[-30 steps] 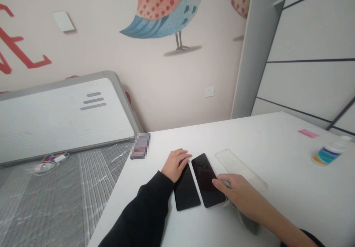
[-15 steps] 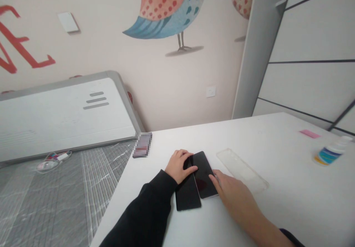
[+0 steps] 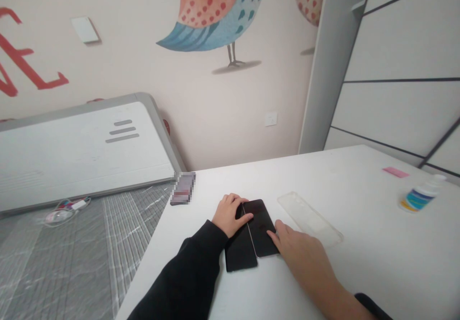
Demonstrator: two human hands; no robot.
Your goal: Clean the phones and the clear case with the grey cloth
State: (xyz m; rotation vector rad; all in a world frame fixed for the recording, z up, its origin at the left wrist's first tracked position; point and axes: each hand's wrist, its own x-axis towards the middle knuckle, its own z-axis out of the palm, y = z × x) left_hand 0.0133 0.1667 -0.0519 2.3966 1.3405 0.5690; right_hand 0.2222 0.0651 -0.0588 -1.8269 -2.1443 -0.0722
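A black phone (image 3: 261, 231) lies screen up on the white table (image 3: 305, 286). A second flat black slab (image 3: 240, 253), phone-sized, lies along its left side, partly under my left hand. My left hand (image 3: 228, 214) grips the far part of the slab, its thumb reaching across onto the phone's left edge. At the phone's right edge, my right hand (image 3: 300, 248) pinches it, thumb on the glass and fingers along the side. A clear phone case (image 3: 311, 218) lies just beyond my right hand.
A white bottle with a blue and yellow label (image 3: 420, 195) stands at the right, near a pink strip (image 3: 395, 172). A blurred flat object (image 3: 183, 188) lies at the table's far left corner. Left of the table is a plastic-covered bed (image 3: 82, 257).
The whole view has shifted slightly left. The phone's far end sits a little lower against the slab, and both hands keep their hold.
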